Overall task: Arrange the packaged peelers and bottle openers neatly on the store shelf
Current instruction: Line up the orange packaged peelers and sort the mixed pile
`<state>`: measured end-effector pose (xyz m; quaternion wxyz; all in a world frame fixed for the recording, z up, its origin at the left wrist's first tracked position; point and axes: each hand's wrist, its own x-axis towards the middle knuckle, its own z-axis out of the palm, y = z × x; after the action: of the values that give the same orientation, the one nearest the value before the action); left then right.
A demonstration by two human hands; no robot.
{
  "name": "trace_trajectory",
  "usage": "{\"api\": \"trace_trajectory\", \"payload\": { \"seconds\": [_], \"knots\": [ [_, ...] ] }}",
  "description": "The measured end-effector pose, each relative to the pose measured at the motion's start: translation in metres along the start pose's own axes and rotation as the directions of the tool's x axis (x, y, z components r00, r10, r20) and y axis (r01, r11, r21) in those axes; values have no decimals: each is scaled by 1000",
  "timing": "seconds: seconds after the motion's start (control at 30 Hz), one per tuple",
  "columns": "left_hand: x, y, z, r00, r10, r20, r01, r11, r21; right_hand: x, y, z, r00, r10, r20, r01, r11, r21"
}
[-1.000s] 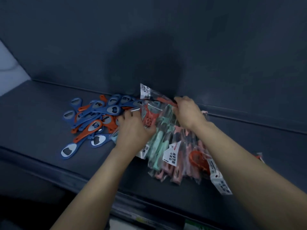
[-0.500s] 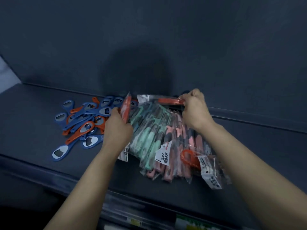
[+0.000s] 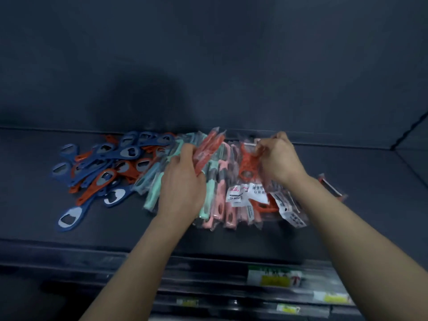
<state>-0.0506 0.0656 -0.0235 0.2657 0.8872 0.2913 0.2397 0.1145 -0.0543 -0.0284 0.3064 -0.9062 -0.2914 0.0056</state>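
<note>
A row of packaged peelers, mint and pink in clear bags with white labels, lies across the middle of the dark shelf. My left hand grips an orange packaged peeler at the row's left part, tilted up toward the back. My right hand pinches the top of another orange packaged item on the row's right part. A loose heap of blue and orange bottle openers lies to the left, touching the mint packs.
One more packet lies alone on the shelf to the right of my right forearm. The shelf's back wall stands right behind the packs. Price labels run along the shelf's front edge below.
Both hands have shifted along the packs; the left hand's orange packet now leans over the row, and the right hand has moved from the back edge onto an orange packet. The view has turned slightly.
</note>
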Motion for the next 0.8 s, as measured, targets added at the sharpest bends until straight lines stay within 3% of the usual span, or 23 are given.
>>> {"api": "trace_trajectory", "payload": {
  "seconds": [0.13,0.3,0.5,0.63,0.8],
  "knots": [
    [-10,8,3,996,84,42,-83,996,-13,-11,3,3,981,191,31,-191,982,-4],
    [-22,19,8,995,36,97,-35,999,-10,-23,-3,14,970,219,107,-223,974,27],
    [-31,41,15,993,8,119,2,996,-86,-28,7,-17,952,277,-130,-256,953,160],
    [-38,73,38,978,35,205,-16,996,-93,-32,48,-52,912,361,-194,-362,932,33],
    [-51,93,71,933,103,344,-146,984,100,-56,84,-57,902,427,-60,-431,891,-145]
  ]
}}
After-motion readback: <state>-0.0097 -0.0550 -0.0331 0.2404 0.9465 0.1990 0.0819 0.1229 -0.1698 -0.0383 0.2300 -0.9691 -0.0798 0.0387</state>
